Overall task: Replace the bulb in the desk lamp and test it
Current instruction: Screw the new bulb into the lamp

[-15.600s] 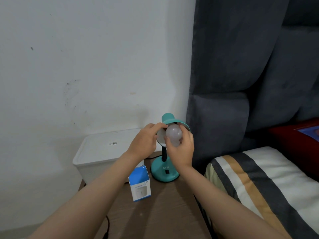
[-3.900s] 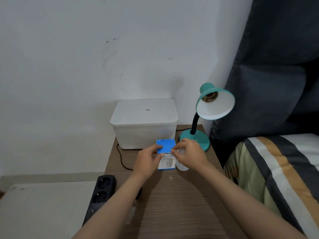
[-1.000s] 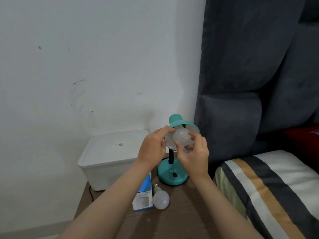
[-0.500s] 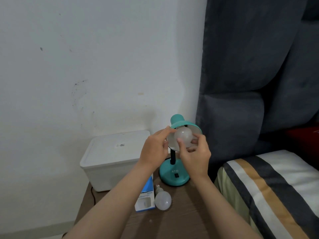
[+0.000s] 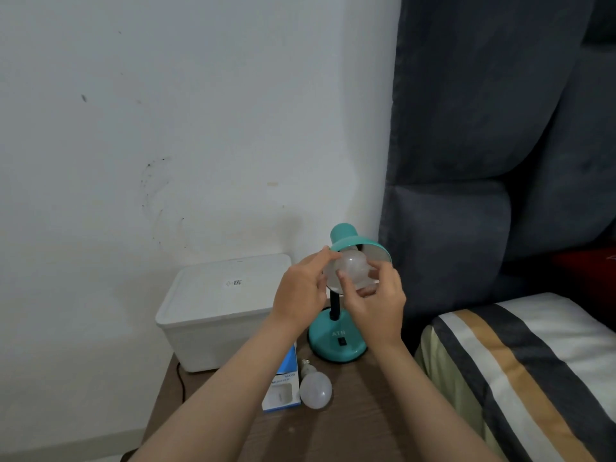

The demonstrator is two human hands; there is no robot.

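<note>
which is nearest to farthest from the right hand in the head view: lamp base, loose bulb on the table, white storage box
From the right hand:
1. lamp base, just below it and to its left.
2. loose bulb, lower left, lying on the table beside the blue carton.
3. white storage box, far left against the wall.

I see dim, even, bluish light, a soft shadow on the wall [image 5: 200,128], and wide-angle bending at the edges.

Two bare forearms w/ no sleeves, left hand [image 5: 298,291] & right hand [image 5: 375,303] ungloved, no rings, no watch, short nails
</note>
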